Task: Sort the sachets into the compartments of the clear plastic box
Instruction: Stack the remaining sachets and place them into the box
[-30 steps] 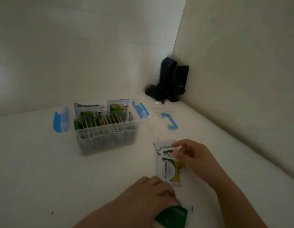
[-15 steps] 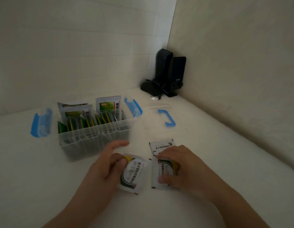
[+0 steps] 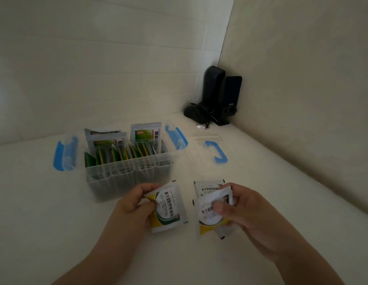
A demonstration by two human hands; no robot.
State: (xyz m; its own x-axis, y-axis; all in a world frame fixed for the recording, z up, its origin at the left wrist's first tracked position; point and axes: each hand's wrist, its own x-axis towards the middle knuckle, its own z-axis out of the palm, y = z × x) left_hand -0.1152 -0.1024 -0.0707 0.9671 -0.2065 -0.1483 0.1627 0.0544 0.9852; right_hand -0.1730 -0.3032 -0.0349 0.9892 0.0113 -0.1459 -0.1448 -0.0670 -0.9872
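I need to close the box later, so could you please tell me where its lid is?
In the head view, the clear lid with the blue handle lies flat on the table, just right of the box and in front of the black speakers.

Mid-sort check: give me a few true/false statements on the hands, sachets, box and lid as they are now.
1. Each hand holds a sachet. True: left hand grips a sachet, right hand another.
2. The box is empty. False: sachets stand in its compartments.
3. The lid is on the box. False: it lies on the table right of the box.
4. A third loose sachet lies by the right hand. True.
5. Both box latches are shut. False: both blue latches are open.
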